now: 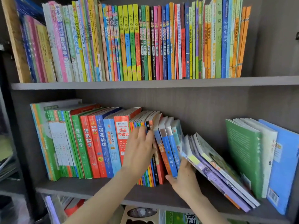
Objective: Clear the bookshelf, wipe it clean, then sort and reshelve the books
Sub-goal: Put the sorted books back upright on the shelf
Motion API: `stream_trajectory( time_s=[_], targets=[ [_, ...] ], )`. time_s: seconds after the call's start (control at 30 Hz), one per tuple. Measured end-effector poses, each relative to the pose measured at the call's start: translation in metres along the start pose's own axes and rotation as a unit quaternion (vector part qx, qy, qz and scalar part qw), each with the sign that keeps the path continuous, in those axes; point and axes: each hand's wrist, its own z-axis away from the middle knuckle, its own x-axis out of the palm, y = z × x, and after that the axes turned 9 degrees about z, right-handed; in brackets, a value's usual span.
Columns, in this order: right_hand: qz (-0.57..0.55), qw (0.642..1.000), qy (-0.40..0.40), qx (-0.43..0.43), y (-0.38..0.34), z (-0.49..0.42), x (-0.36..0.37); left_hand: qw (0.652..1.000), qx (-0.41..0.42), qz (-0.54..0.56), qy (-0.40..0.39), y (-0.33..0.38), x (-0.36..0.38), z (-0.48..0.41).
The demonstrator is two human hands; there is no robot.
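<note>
Books (100, 143) line middle shelf (97, 186), some leaning.

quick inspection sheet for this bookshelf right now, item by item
surface: grey middle shelf, bare front strip
job's things: top-row books upright, packed; left books upright; blue-spined books leaning; purple books steeply tilted; no cloth seen
clutter: nothing seen
hands: left hand flat, fingers straight against thin spines; right hand at foot of the blue-spined books, fingers hidden
cables: nothing seen
surroundings: right-end books upright; lower-shelf books partly in view
</note>
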Motion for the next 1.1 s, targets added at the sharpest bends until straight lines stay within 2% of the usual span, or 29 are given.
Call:
stream_trajectory(
  time_s=[0.03,0.17,0.23,0.33,0.4,0.47,0.5,0.57,0.67,0.77,0.87,0.93,1.03,1.1],
  targets=[
    [0.004,1.0,-0.01,0.004,0.002,-0.001,-0.001,1.0,0.024,-0.018,-0.008,-0.007,-0.004,-0.008],
    [0.003,1.0,-0.031,0.002,0.001,-0.004,-0.005,0.986,0.055,-0.057,-0.145,-0.014,-0.005,-0.033],
    [0.024,1.0,-0.003,0.015,-0.002,0.0,-0.002,0.988,0.044,-0.048,-0.141,-0.012,0.001,-0.034],
    [0.119,0.992,0.047,0.02,-0.006,0.019,-0.006,0.995,0.037,-0.032,-0.085,-0.016,0.009,-0.034],
    [0.143,0.975,0.17,-0.028,0.0,0.04,-0.019,0.997,0.041,-0.01,-0.057,-0.016,0.013,-0.034],
    [0.159,0.922,0.347,-0.07,0.008,0.056,-0.033,0.998,0.043,0.001,-0.048,-0.018,0.014,-0.034],
    [0.166,0.905,0.386,-0.066,0.015,0.06,-0.043,0.998,0.045,0.003,-0.048,-0.018,0.014,-0.033],
    [0.191,0.904,0.382,-0.011,0.029,0.056,-0.061,0.998,0.041,0.007,-0.053,-0.017,0.013,-0.034],
    [0.215,0.94,0.263,0.039,0.064,0.038,-0.064,0.999,0.024,0.025,-0.042,-0.01,0.01,-0.031],
    [0.226,0.954,0.188,0.057,0.091,0.033,-0.051,0.997,-0.017,0.063,0.028,0.007,0.006,-0.012],
    [0.236,0.949,0.206,0.032,0.097,0.03,-0.051,0.992,-0.071,0.091,0.059,0.023,0.007,0.013],
    [0.251,0.939,0.234,0.021,0.095,0.029,-0.056,0.986,-0.104,0.127,0.016,0.027,0.013,0.024],
    [0.249,0.928,0.273,0.046,0.091,0.016,-0.056,0.959,-0.173,0.207,-0.081,0.031,0.019,0.028],
    [0.2,0.929,0.301,0.076,0.083,0.003,-0.052,0.943,-0.21,0.24,-0.092,0.035,0.024,0.026]
  ],
)
